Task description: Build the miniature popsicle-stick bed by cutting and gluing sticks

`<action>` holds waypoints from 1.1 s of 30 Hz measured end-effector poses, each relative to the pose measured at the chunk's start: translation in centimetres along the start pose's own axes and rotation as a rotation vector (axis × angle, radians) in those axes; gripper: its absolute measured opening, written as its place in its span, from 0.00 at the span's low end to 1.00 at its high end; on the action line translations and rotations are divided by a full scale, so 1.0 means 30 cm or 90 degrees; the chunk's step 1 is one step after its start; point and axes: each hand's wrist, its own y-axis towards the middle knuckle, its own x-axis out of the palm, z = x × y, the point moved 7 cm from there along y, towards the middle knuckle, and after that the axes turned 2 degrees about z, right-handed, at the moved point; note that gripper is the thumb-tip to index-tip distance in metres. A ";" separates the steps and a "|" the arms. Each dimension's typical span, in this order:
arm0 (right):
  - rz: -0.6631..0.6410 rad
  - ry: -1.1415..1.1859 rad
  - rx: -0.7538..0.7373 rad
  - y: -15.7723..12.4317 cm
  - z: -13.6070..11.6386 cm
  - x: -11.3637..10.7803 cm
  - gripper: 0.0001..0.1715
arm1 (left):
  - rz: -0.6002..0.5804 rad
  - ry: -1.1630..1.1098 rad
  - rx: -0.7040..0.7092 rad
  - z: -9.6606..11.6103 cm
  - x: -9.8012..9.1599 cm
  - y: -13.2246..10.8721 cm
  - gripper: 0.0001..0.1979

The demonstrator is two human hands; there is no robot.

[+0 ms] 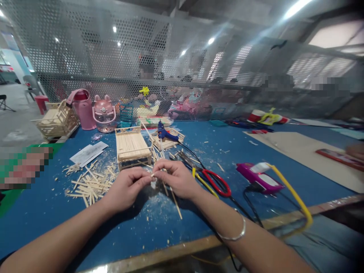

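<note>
My left hand (pixel 127 187) and my right hand (pixel 176 179) meet over the table, fingertips pinched together on a short wooden stick (pixel 152 175). Only a bit of its pale end shows; the fingers hide the rest. Just behind my hands stands a miniature bed (pixel 133 147) built of thin sticks. Beside my left hand lies a pile of short cut sticks (pixel 92 185). Longer sticks (pixel 176 203) lie below my right hand. A blue glue gun (pixel 167 133) rests on a stick frame (pixel 162 143) farther back. Red-handled scissors (pixel 217 183) lie right of my right hand.
Sawdust and scraps litter the blue table (pixel 196 227). Yellow-handled pliers (pixel 204 182) and a purple power strip (pixel 260 179) with cables lie on the right. At the back left are pink bottles (pixel 104 113) and another stick model (pixel 55 119). Someone's hand (pixel 356 151) is at far right.
</note>
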 end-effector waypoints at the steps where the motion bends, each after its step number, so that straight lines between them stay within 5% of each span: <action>1: 0.000 0.037 0.001 -0.003 -0.008 -0.002 0.07 | -0.002 0.006 0.008 0.012 -0.004 -0.005 0.13; 3: -0.002 0.086 -0.016 -0.008 -0.031 -0.006 0.07 | 0.032 0.030 0.003 0.030 -0.036 -0.009 0.13; 8: -0.015 -0.028 -0.032 0.014 -0.052 0.004 0.04 | 0.462 -0.030 -0.076 0.015 -0.294 -0.016 0.13; 11: -0.018 -0.143 -0.091 0.068 -0.070 0.033 0.05 | 0.553 -0.067 -0.090 -0.051 -0.380 -0.012 0.16; 13: 0.004 -0.243 -0.174 0.115 -0.092 0.058 0.06 | 0.531 -0.035 -0.121 -0.113 -0.392 -0.012 0.15; 16: 0.044 -0.384 -0.264 0.180 -0.096 0.100 0.06 | 0.368 0.025 -0.183 -0.200 -0.336 -0.006 0.16; 20: 0.021 -0.497 -0.297 0.221 -0.049 0.158 0.08 | 0.251 0.055 -0.166 -0.229 -0.276 -0.004 0.15; 33: 0.079 -0.548 -0.365 0.215 -0.051 0.204 0.10 | 0.228 0.081 -0.102 -0.219 -0.277 0.012 0.06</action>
